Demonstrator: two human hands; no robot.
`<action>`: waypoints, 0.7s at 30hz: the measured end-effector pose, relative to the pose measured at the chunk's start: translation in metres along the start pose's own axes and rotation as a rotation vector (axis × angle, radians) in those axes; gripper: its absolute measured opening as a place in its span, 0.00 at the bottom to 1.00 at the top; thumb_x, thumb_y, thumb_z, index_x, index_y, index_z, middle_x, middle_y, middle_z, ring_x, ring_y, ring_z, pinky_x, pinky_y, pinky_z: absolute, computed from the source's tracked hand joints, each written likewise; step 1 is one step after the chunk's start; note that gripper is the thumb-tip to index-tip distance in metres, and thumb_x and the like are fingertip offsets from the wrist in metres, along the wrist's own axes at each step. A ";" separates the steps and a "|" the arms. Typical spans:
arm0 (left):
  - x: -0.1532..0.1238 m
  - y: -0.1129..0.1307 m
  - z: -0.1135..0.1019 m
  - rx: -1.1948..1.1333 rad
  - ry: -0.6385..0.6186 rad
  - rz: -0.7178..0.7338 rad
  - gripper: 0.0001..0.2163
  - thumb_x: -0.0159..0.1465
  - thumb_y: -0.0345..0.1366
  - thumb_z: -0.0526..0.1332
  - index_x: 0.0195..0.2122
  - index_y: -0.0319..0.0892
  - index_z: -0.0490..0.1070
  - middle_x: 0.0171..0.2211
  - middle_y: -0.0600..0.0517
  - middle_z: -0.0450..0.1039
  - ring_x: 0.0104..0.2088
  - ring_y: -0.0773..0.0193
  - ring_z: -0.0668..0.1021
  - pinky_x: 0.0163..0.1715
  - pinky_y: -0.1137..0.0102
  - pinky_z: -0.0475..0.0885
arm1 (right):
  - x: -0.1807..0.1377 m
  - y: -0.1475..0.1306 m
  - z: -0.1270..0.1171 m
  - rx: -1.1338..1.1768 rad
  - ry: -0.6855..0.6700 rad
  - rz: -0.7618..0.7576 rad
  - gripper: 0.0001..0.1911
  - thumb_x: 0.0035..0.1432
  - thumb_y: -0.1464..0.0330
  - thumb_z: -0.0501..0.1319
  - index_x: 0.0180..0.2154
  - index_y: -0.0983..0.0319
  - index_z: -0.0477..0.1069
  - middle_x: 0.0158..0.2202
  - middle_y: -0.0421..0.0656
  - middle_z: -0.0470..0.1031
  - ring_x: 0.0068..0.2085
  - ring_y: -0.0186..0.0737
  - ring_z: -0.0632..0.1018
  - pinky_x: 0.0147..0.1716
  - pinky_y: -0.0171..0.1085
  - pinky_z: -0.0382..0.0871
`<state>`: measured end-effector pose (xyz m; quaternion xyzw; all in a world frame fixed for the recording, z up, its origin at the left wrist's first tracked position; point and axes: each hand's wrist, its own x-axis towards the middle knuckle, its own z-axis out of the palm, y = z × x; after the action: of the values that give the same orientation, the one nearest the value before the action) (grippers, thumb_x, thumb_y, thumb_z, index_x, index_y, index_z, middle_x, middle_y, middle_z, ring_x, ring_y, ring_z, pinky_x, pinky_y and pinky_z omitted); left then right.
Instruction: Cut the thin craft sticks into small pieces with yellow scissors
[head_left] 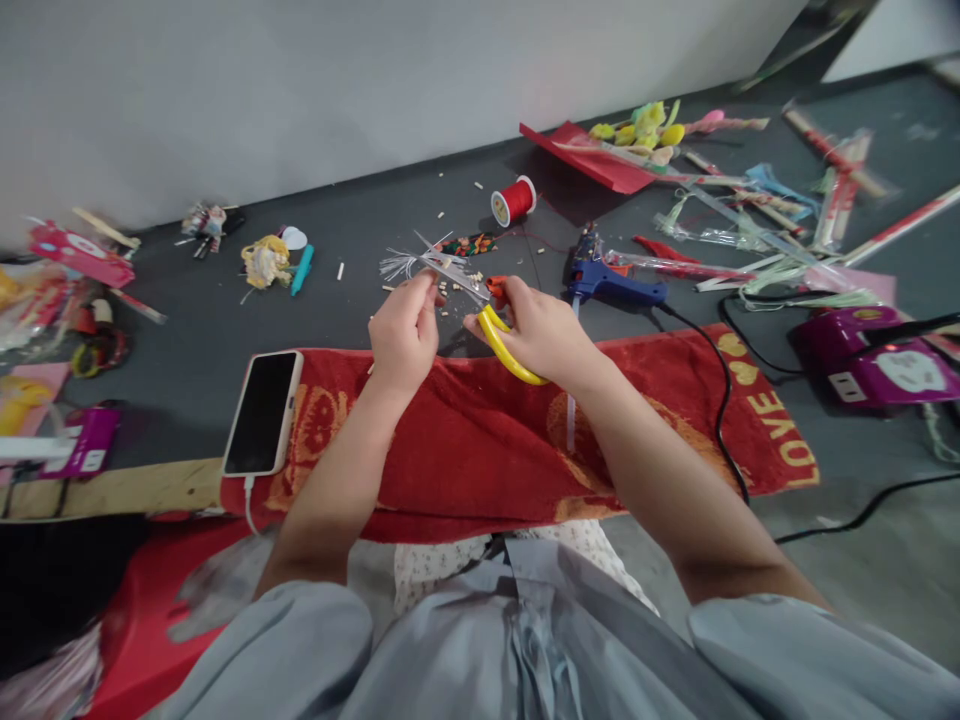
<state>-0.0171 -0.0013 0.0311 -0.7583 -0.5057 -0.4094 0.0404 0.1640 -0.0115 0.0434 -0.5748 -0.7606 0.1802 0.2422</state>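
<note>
My right hand [536,330] grips a pair of scissors [504,348] with yellow and orange handles; the metal blades point up and left toward my other hand. My left hand [406,330] is closed in a pinch near the blade tips. What lies between its fingertips is too small to make out. Just behind the left fingers a bundle of thin white wires [395,263] fans out. Small pale cut pieces [455,287] are scattered under and around the blades. A dark patterned piece in green and orange [470,245] lies behind the scissors.
A red thread spool [514,201] stands behind my hands. To the right lie a blue glue gun [616,280] with a black cord and a purple box [874,355]. A red towel [480,440] covers the table's front edge, with a phone [262,413] at its left end.
</note>
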 end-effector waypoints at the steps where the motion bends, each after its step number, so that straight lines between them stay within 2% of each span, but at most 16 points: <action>1: 0.000 0.000 0.000 -0.001 0.000 0.002 0.19 0.72 0.43 0.43 0.46 0.42 0.71 0.32 0.51 0.77 0.36 0.66 0.79 0.44 0.69 0.72 | 0.000 0.000 -0.001 -0.003 -0.008 0.003 0.28 0.59 0.44 0.50 0.41 0.63 0.66 0.33 0.48 0.76 0.32 0.42 0.74 0.31 0.37 0.59; 7: 0.001 0.001 -0.001 0.009 0.014 0.009 0.18 0.71 0.41 0.44 0.44 0.42 0.72 0.30 0.51 0.76 0.33 0.67 0.79 0.41 0.70 0.72 | 0.000 -0.006 -0.004 -0.056 -0.071 0.044 0.27 0.59 0.44 0.51 0.38 0.62 0.67 0.30 0.47 0.75 0.30 0.42 0.74 0.28 0.37 0.55; 15: 0.001 0.003 -0.001 -0.002 -0.046 -0.058 0.19 0.71 0.42 0.43 0.41 0.43 0.72 0.30 0.51 0.76 0.36 0.65 0.79 0.44 0.68 0.72 | 0.000 -0.010 -0.005 -0.119 -0.132 0.088 0.28 0.59 0.44 0.50 0.35 0.62 0.69 0.30 0.47 0.76 0.30 0.44 0.75 0.27 0.37 0.52; 17: 0.000 0.003 0.000 0.001 -0.044 -0.063 0.19 0.71 0.43 0.42 0.43 0.42 0.71 0.34 0.49 0.76 0.41 0.62 0.79 0.47 0.65 0.71 | 0.000 -0.011 -0.004 -0.109 -0.128 0.095 0.28 0.59 0.44 0.50 0.36 0.62 0.69 0.31 0.48 0.76 0.31 0.45 0.75 0.27 0.37 0.53; 21: -0.006 0.007 -0.002 0.033 0.086 -0.008 0.17 0.69 0.46 0.47 0.49 0.42 0.66 0.52 0.41 0.71 0.57 0.53 0.71 0.59 0.54 0.60 | 0.002 -0.010 -0.001 -0.061 -0.089 0.133 0.27 0.60 0.44 0.50 0.35 0.62 0.68 0.31 0.49 0.76 0.32 0.45 0.75 0.28 0.37 0.54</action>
<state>-0.0141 -0.0105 0.0309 -0.7371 -0.5133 -0.4335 0.0726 0.1560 -0.0124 0.0504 -0.6226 -0.7359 0.1980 0.1780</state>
